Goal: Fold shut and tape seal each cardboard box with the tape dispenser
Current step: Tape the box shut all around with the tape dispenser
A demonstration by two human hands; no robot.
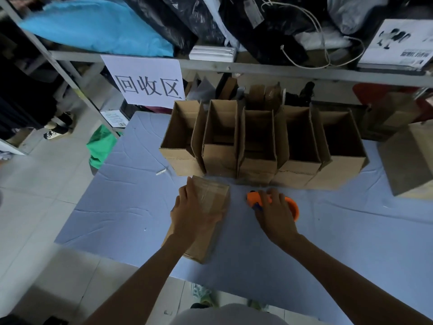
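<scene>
**Spotter:** Your forearms reach in from the near edge. Your left hand (192, 214) lies flat on top of the closed box (212, 195), with the fingers straight and spread. It is pressing on the box, not clasping it.

**Checker:** That box sits at the near middle of the blue-covered table (128, 207). Its flaps are down, and a glossy strip runs along the top under your fingers.

**Spotter:** Your right hand (274, 214) is just to the right. Its fingers are curled over the orange tape dispenser (254, 198) and grip it low at the table top. Box and dispenser are near each other but apart.

**Checker:** Farther out you have five open boxes (257, 148) in a row. They stand side by side and touching, flaps up, just beyond the closed one.

**Spotter:** One more cardboard box (410, 160) stands at the right end of the table, apart from the row. I cannot tell whether it is closed.

**Checker:** Left of the row, a small white scrap (161, 171) lies on the table. Beyond it, a metal shelf (281, 71) carries dark bags and a bright blue bag (93, 24). A paper sign (147, 83) with large characters hangs from the shelf's rail on the left.
</scene>
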